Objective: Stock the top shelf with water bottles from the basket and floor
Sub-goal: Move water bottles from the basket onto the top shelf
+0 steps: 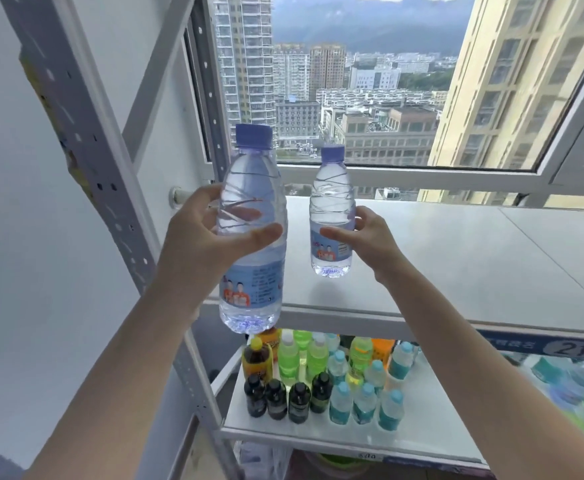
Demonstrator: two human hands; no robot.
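Two water bottles with purple caps are being held upright at the top shelf [456,265]. The bigger-looking bottle [252,237] is gripped around its middle by the left hand [197,237], thumb across the front and fingers wrapped behind. It's kept in the air off the shelf's front left corner, with its base hanging below the front lip. The smaller-looking bottle [332,216] is grasped by the right hand [370,233], thumb on the label and fingers [363,213] curled around the far side. It's placed over the left part of the shelf board, well in from the edge. Whether its base is actually touching the board can't be told, tbh; only a faint shadow is seen under it. Just left of the first bottle, the grey perforated upright [86,133] of the rack is found, plus a second post [214,116] further back by the window [370,98], through which city towers and hills are seen. One level down, a lower shelf [318,434] is packed with drinks. Small dark bottles [276,398] are lined up in front, with teal-capped ones [363,403] beside them. Behind those, green bottles [288,358] and a yellow-capped brown one [256,358] are stood. A blue price strip [560,348] is fixed under the top shelf's front edge.
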